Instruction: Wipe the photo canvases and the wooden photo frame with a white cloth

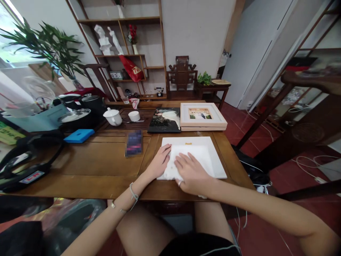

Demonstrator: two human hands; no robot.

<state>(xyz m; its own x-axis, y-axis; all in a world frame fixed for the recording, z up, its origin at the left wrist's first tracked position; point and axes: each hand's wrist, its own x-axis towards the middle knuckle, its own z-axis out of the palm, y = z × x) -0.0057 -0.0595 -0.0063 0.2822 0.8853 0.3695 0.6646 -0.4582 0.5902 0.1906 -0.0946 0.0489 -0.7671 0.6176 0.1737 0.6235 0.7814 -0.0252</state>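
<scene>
A white picture frame (220, 167) lies on the table in front of me, with a small gold hanger (188, 143) near its far edge. A soft white sheet, like foam or padding, (204, 156) covers much of its middle. My right hand (193, 172) rests flat on this sheet with its fingers stretched out. At the sheet's left edge, my left hand (160, 160) lies with fingers extended, touching its side. Whether any of the sheet is tucked under the left fingertips is hidden.
Behind the frame are a dark photo album (163, 121) and stacked framed pictures (204, 119). A phone-like pixelated item (134, 143), a blue box (79, 136), a white teapot (112, 117), a white cup (134, 116) and black headphones (32, 160) occupy the wooden table (101, 156).
</scene>
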